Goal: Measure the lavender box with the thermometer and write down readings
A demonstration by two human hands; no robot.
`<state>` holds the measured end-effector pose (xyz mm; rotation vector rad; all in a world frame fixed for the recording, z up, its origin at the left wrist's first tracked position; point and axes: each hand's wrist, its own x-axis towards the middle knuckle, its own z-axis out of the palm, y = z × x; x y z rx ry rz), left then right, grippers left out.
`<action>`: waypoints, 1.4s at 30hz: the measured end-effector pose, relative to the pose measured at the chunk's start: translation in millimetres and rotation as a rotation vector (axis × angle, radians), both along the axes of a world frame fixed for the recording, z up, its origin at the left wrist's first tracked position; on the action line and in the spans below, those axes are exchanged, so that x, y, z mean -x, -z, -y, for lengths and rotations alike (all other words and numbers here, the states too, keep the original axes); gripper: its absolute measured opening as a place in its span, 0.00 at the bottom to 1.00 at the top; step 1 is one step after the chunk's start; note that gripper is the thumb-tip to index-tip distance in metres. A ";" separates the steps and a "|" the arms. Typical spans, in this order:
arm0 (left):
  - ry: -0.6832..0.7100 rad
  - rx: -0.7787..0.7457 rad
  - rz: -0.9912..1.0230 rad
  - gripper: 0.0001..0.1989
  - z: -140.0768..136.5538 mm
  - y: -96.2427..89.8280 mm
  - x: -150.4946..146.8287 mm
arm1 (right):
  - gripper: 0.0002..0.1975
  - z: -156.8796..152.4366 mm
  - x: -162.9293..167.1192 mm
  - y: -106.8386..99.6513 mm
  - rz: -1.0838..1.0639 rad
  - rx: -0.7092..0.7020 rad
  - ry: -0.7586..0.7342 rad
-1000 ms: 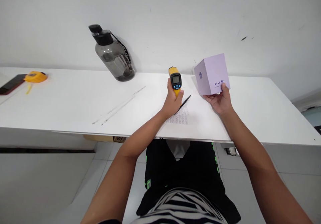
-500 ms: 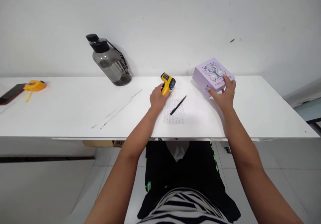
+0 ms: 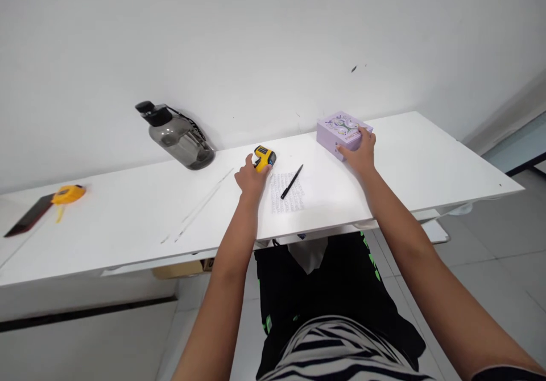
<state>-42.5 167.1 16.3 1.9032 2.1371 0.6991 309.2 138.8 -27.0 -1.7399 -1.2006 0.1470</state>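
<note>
A yellow-and-black infrared thermometer (image 3: 264, 156) lies on the white table. My left hand (image 3: 251, 177) is around its handle, the thumb touching the near side and the index finger spread away from the trigger. The other fingers are partly hidden. To the right, my right hand (image 3: 362, 154) grips the near right part of a lilac box (image 3: 330, 141), thumb on its front side and fingers over the top. Between the hands, a black pen (image 3: 292, 181) rests across a sheet of writing (image 3: 279, 202).
A grey transparent water bottle (image 3: 182, 142) with a black lid stands against the wall. An orange tape measure (image 3: 70, 194) and a dark flat piece (image 3: 32, 217) lie at the far left. The table's front edge (image 3: 315, 230) runs just before my body.
The view has tilted. My left index finger has lifted off the thermometer, which sits lower and nearer the pen. The lilac box lies flatter under my right hand.
</note>
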 end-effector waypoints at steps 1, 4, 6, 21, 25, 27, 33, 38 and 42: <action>0.007 -0.009 -0.030 0.37 1.3 -0.1 -0.9 | 0.51 0.3 1.9 -0.1 0.017 0.013 0.015; 0.031 -0.060 -0.103 0.32 3.8 2.6 -2.0 | 0.50 4.1 11.6 -5.8 0.179 0.002 0.093; 0.039 -0.149 -0.131 0.27 4.2 5.4 -2.0 | 0.42 8.5 22.5 -12.5 0.339 -0.066 0.051; 0.800 -0.348 -0.218 0.17 8.8 23.0 -28.2 | 0.20 27.6 79.8 -14.6 0.688 0.091 -0.726; 0.845 -0.264 -0.257 0.17 10.9 24.8 -30.4 | 0.24 31.2 72.3 -18.0 0.684 0.108 -0.728; 0.841 -0.251 -0.260 0.17 11.2 24.6 -31.1 | 0.20 32.1 76.4 -18.5 0.711 0.128 -0.774; 0.807 -0.209 -0.251 0.16 11.0 22.9 -32.2 | 0.16 27.1 74.8 -24.6 0.632 0.060 -0.770; 0.785 -0.165 -0.235 0.15 13.2 19.1 -33.6 | 0.17 30.6 63.6 -30.2 0.426 -0.007 -0.513; 0.767 -0.163 -0.245 0.15 14.5 17.8 -34.2 | 0.14 44.0 82.0 -28.9 0.276 -0.197 -0.424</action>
